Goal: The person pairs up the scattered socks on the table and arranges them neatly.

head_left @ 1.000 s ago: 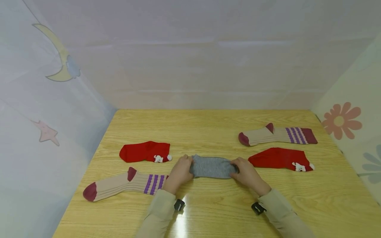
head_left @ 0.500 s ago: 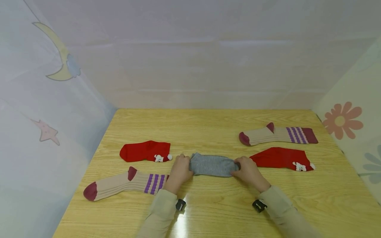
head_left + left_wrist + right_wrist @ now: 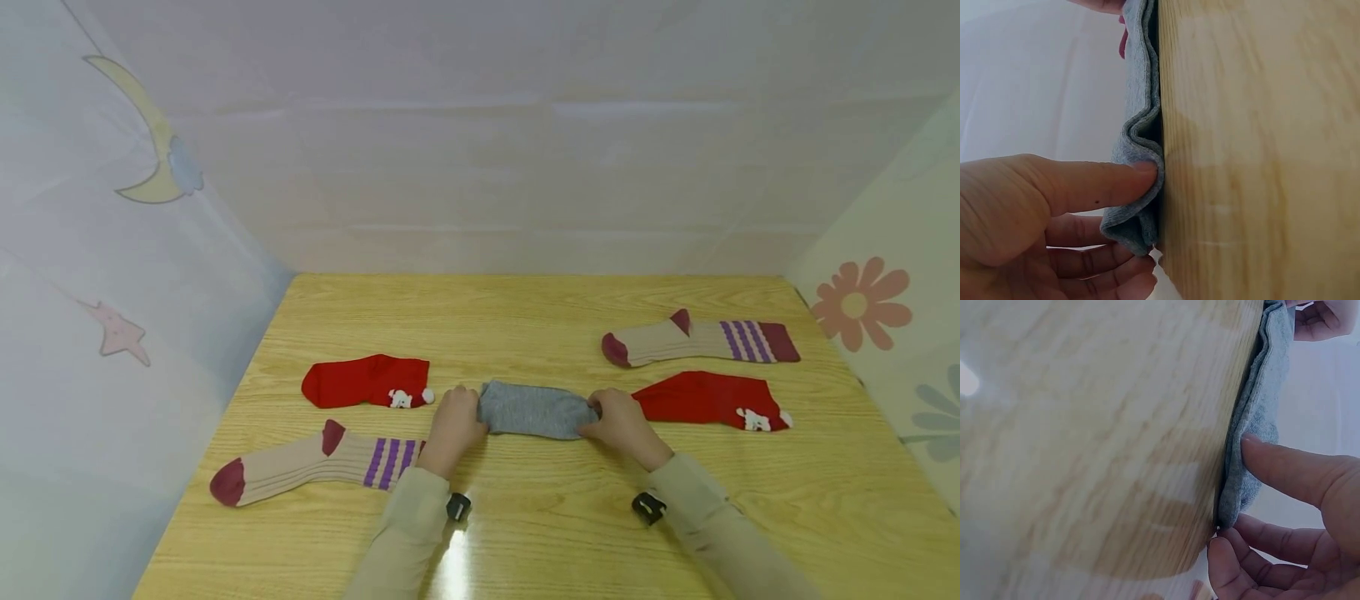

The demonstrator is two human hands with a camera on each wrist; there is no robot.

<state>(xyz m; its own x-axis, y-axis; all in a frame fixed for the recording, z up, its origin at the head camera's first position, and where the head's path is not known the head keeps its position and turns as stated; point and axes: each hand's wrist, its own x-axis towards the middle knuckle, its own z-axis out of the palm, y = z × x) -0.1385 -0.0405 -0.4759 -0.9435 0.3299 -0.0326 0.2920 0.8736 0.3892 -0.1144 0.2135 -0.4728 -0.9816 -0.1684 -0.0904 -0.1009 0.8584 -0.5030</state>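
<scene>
A grey sock [image 3: 534, 410] lies flat and lengthwise between my hands, near the middle of the table. My left hand [image 3: 456, 429] pinches its left end, with the thumb [image 3: 1110, 184] on the near edge and the other fingers around the end. At the opposite end, my right hand [image 3: 626, 429] pinches the fabric, its thumb [image 3: 1291, 469] pressing the near side. Both wrist views show layered fabric edges [image 3: 1147, 81] low against the wood, with a wavy fold by the left thumb.
On the left lie a red sock [image 3: 348, 383] and a beige-and-maroon striped sock [image 3: 300, 468], its cuff partly behind my left wrist. A matching beige sock [image 3: 652, 343] and red sock [image 3: 693, 397] lie right. Printed cloth walls [image 3: 480, 192] border the wooden table [image 3: 555, 533].
Both hands and the grey sock have shifted slightly away from me, up the table. My grip at both ends stays much the same, and the other socks have not moved.
</scene>
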